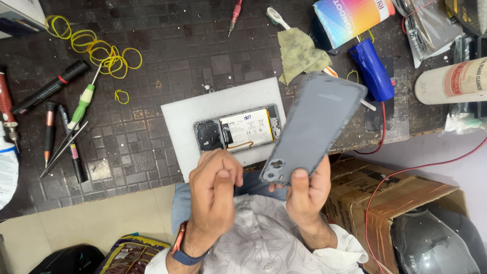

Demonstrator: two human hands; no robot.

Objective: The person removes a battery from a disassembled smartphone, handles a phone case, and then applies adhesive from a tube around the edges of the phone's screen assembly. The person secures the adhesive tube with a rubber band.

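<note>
Right grip (304, 190) on grey back cover (314, 127), above cluttered dark workbench (152, 76)

Opened phone (238, 133) on white mat (185, 114), back cover (314, 127) held right of it (tools (66, 127) far left)

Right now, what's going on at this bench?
A person is working on a taken-apart phone. The right hand holds the grey back cover by its camera end, tilted up over the desk edge. The left hand is curled in front of it; whether it holds anything is unclear. The opened phone, battery showing, lies on a white mat, with screwdrivers and yellow rubber bands off to the side.
</note>
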